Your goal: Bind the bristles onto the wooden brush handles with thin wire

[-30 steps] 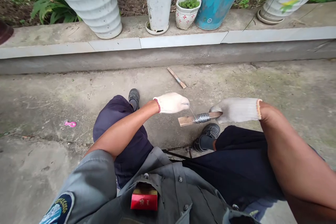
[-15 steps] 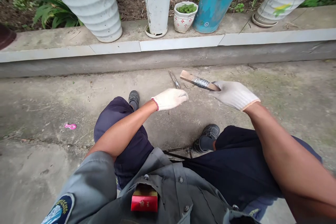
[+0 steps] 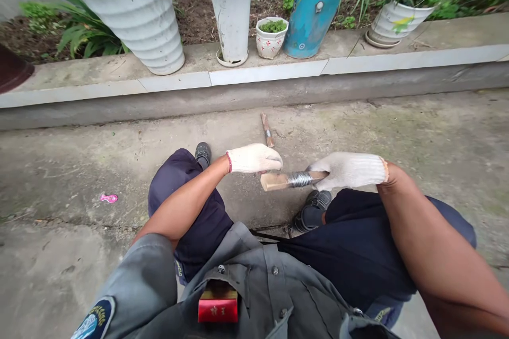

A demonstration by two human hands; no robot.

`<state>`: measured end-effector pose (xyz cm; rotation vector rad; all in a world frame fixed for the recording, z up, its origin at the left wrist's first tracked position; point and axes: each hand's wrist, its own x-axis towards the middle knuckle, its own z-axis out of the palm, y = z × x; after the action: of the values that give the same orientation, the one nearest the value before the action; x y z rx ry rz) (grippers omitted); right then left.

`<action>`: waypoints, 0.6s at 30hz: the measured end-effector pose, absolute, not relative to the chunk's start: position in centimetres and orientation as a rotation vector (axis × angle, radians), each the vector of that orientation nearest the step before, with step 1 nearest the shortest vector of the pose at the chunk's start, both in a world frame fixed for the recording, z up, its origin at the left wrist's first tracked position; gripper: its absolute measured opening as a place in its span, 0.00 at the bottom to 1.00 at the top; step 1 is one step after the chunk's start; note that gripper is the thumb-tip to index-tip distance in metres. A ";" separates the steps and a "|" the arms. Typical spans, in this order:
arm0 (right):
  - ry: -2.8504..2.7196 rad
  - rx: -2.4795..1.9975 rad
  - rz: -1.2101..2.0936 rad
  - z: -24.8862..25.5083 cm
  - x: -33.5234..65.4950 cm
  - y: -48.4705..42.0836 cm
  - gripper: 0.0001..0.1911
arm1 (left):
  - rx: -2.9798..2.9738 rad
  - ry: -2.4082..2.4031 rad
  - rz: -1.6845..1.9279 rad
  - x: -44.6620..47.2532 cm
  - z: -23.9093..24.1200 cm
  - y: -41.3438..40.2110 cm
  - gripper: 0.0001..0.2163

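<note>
My right hand [image 3: 345, 169], in a white knitted glove, is wrapped round one end of a wooden stick [image 3: 274, 181]. Silver wire [image 3: 300, 179] is wound in a tight band about the stick's middle, and its free end points left. My left hand [image 3: 256, 159], gloved too, hovers just above that end with its fingers pressed together; whatever they may pinch is too small to make out. Beyond it on the concrete lies a second wooden piece [image 3: 267, 130] with a greyish band near its lower end.
Along a low ledge [image 3: 266, 71] stand a ribbed white planter [image 3: 139, 16], a tall white pot [image 3: 233, 16], a small patterned pot [image 3: 271, 42], a blue bucket [image 3: 312, 24] and another white pot [image 3: 397, 24]. A pink object [image 3: 108, 198] lies left on the ground. My shoes flank the work.
My right hand has brought the wire-wound stick down toward me and left, turning it nearly level, close below my left hand. The view has tilted up slightly, showing more of the pots.
</note>
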<state>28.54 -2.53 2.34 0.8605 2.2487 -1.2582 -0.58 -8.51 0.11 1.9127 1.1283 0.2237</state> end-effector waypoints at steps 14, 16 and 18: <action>2.466 1.324 -1.007 -1.4 27.0 -3.3 0.19 | 1.555 1.634 0.603 1.5 -1.6 -13.3 0.15; 2.463 1.303 -1.014 -1.7 27.0 -3.5 0.19 | 1.601 1.654 0.555 1.3 -2.1 -13.4 0.15; 2.468 1.275 -1.010 -1.8 27.0 -3.6 0.19 | 1.688 1.658 0.514 1.0 -2.4 -13.5 0.16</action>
<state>26.95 -3.59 -1.85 1.2749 2.4679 -1.0100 0.99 -13.49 -2.43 1.6876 1.6575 0.5135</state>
